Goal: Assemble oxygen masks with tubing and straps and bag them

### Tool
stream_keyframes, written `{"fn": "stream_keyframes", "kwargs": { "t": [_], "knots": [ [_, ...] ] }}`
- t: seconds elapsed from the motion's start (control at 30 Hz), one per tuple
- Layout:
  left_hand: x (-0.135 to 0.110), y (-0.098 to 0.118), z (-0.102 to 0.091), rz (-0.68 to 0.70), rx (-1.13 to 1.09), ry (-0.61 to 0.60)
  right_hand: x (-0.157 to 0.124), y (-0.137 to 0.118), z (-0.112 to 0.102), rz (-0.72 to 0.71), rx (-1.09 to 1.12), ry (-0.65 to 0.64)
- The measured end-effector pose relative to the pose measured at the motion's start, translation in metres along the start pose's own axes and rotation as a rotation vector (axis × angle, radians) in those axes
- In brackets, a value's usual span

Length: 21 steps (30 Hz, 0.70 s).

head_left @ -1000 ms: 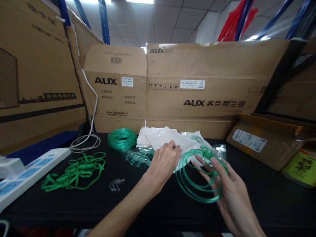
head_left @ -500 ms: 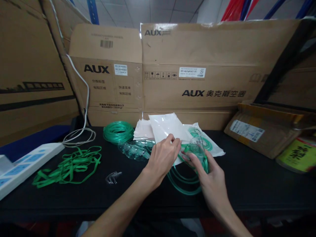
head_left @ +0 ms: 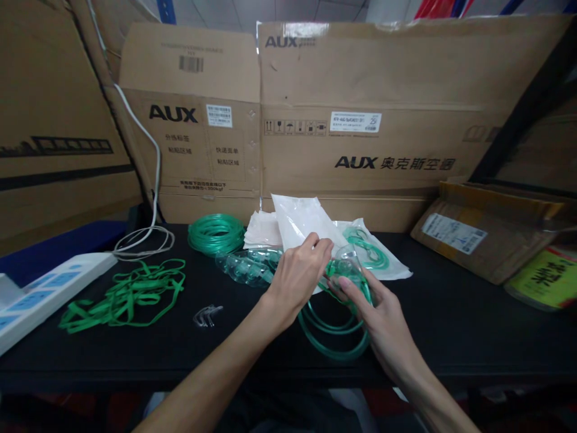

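Your left hand [head_left: 298, 269] is bent in tight, holding the near end of a white plastic bag [head_left: 297, 219]. The bag's long way runs from you to the cardboard wall [head_left: 387, 78], and its far end tips up and a bit left. Just right of the bag, your right hand [head_left: 381, 310] is closed around a clear face mask [head_left: 354, 270]. Your fingers hide much of it, so I can't tell which way its nose end points. Its green tube [head_left: 336, 353] hangs in loops below the bag, wider than they are tall. Right of the bag lies a packed pouch [head_left: 399, 266]. Left of it sit more clear masks [head_left: 246, 270] and a round green tube coil [head_left: 205, 243].
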<state>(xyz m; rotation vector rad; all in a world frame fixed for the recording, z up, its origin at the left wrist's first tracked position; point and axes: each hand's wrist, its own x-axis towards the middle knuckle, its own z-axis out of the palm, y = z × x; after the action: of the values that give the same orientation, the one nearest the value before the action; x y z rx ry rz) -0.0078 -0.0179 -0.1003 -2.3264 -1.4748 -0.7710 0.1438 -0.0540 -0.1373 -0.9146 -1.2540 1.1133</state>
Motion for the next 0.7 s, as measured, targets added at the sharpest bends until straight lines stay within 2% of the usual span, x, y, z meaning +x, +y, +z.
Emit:
{"fn": "stream_keyframes", "kwargs": {
  "t": [0.13, 0.3, 0.37, 0.53, 0.7],
  "knots": [
    [0.001, 0.000, 0.000, 0.012, -0.002, 0.022, 0.003, -0.007, -0.003, 0.014, -0.012, -0.077],
    [-0.001, 0.000, 0.008, 0.042, -0.032, 0.088, 0.007, -0.009, -0.005, 0.163, 0.073, -0.134],
    [-0.003, -0.001, 0.011, 0.117, -0.053, 0.093, 0.008, -0.007, -0.004, 0.191, 0.138, -0.096],
    [-0.010, -0.009, 0.013, 0.319, -0.078, 0.095, 0.010, -0.003, -0.004, 0.206, 0.229, 0.150],
    [-0.012, -0.010, 0.010, 0.410, -0.088, 0.088, 0.006, -0.005, -0.008, 0.229, 0.295, 0.140]
  ]
}}
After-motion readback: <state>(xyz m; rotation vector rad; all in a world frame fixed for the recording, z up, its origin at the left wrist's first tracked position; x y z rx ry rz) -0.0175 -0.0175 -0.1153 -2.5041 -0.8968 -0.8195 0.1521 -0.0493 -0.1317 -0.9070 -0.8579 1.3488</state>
